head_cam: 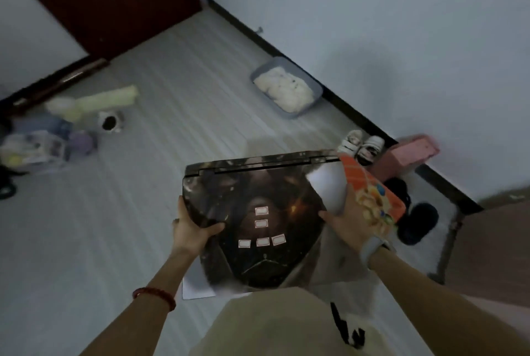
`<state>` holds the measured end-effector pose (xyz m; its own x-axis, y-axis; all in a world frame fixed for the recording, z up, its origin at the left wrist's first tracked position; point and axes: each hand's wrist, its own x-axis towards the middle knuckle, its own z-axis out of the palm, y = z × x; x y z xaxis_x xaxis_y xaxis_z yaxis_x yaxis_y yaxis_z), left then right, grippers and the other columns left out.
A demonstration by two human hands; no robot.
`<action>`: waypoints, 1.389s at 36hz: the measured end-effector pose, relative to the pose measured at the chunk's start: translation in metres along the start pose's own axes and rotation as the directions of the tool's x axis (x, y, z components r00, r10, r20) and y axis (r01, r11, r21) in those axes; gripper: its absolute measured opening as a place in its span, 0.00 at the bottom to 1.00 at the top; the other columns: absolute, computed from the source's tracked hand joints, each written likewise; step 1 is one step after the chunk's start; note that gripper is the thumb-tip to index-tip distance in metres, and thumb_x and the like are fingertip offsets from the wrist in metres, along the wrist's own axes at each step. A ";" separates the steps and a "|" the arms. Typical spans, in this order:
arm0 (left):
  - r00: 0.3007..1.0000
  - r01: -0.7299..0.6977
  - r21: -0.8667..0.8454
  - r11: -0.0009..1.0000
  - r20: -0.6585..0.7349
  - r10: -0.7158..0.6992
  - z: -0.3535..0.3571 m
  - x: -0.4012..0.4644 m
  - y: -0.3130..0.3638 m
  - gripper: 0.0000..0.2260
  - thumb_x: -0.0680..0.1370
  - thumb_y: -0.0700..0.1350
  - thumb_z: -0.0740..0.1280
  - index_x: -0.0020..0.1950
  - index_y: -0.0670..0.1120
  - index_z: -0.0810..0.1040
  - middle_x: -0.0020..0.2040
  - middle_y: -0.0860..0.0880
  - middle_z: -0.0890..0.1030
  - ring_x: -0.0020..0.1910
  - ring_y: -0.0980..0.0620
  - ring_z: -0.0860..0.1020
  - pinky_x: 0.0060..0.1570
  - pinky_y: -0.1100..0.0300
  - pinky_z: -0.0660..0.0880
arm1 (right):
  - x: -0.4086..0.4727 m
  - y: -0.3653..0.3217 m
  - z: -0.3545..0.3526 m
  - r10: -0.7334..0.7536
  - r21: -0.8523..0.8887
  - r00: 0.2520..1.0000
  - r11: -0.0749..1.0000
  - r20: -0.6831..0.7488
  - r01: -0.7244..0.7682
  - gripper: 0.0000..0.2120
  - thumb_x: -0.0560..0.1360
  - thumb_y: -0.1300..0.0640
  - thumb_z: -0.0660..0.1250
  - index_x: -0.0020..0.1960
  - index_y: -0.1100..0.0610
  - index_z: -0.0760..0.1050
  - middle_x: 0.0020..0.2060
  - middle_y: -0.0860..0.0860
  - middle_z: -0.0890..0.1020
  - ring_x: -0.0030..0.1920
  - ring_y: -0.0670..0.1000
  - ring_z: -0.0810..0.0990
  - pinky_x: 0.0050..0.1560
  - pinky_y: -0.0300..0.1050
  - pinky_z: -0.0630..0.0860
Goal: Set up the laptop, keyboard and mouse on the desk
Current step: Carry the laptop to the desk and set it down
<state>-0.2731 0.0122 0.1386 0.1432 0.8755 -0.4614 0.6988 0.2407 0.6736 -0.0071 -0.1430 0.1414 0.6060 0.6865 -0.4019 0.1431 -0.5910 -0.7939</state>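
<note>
Beige fabric of your clothing (275, 324) fills the bottom edge. Just beyond it you hold a closed black laptop w/ dark printed lid and small white stickers (258, 212) in the air above the pale striped floor (114, 212). Your left hand (190, 229) grips its left edge, thumb curled over the lid. Your right hand (352, 226) clasps the right side, fingers hidden under an orange patterned flat item (372, 192). Grey tray w/ white filling (286, 88) sits by the wall.

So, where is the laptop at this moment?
In the head view the closed laptop is low in the centre, carried above the floor between both hands: the left hand grips its left edge, the right hand its right.
</note>
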 end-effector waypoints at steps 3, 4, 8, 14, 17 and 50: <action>0.990 0.054 -0.085 0.995 -0.125 -0.064 -0.048 -0.032 -0.032 0.47 0.62 0.43 0.78 0.72 0.52 0.52 0.65 0.39 0.70 0.61 0.36 0.71 0.57 0.44 0.72 | -0.007 -0.040 0.033 -0.076 -0.083 0.989 0.993 0.126 0.087 0.41 0.67 0.65 0.73 0.73 0.62 0.54 0.67 0.61 0.69 0.66 0.60 0.69 0.67 0.56 0.66; 0.981 0.050 -0.115 0.992 -0.178 -0.071 -0.064 -0.041 -0.044 0.47 0.62 0.43 0.79 0.72 0.50 0.53 0.65 0.40 0.71 0.61 0.37 0.72 0.57 0.45 0.73 | -0.009 -0.055 0.047 -0.106 -0.110 0.981 0.986 0.161 0.125 0.41 0.67 0.65 0.73 0.73 0.62 0.54 0.65 0.62 0.71 0.65 0.61 0.70 0.65 0.57 0.68; 0.933 0.059 -0.242 0.969 -0.332 -0.140 -0.125 -0.067 -0.082 0.46 0.60 0.41 0.80 0.71 0.46 0.56 0.64 0.40 0.74 0.60 0.39 0.74 0.57 0.46 0.74 | -0.019 -0.110 0.106 -0.195 -0.149 0.940 0.958 0.280 0.244 0.44 0.67 0.61 0.74 0.74 0.57 0.50 0.65 0.62 0.70 0.63 0.63 0.71 0.64 0.55 0.69; 0.781 0.071 -0.348 0.935 -0.564 -0.269 -0.221 -0.100 -0.151 0.48 0.59 0.44 0.81 0.72 0.47 0.57 0.62 0.40 0.76 0.59 0.40 0.75 0.53 0.52 0.74 | -0.046 -0.206 0.224 -0.398 -0.164 0.801 0.843 0.448 0.512 0.44 0.67 0.60 0.74 0.74 0.58 0.51 0.66 0.63 0.69 0.65 0.62 0.69 0.62 0.50 0.67; 0.711 0.057 -0.405 0.912 -0.625 -0.322 -0.281 -0.105 -0.192 0.46 0.59 0.46 0.80 0.71 0.49 0.58 0.62 0.42 0.76 0.59 0.40 0.75 0.53 0.51 0.74 | -0.068 -0.254 0.299 -0.461 -0.136 0.714 0.783 0.526 0.606 0.44 0.67 0.60 0.74 0.74 0.59 0.51 0.67 0.63 0.69 0.67 0.62 0.67 0.65 0.50 0.64; 0.427 0.127 -0.599 0.791 -0.686 -0.589 -0.848 0.130 -0.464 0.50 0.61 0.50 0.79 0.74 0.51 0.50 0.69 0.39 0.67 0.67 0.39 0.66 0.65 0.46 0.66 | -0.118 -0.657 0.967 -0.489 -0.022 0.426 0.637 0.762 0.770 0.32 0.69 0.55 0.72 0.68 0.57 0.61 0.63 0.57 0.72 0.63 0.60 0.72 0.62 0.55 0.70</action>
<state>-1.1727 0.3693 0.2561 -0.8315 0.5194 -0.1973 0.1508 0.5527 0.8196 -0.9295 0.5737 0.2696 -0.4079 0.9036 -0.1306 0.5750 0.1431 -0.8056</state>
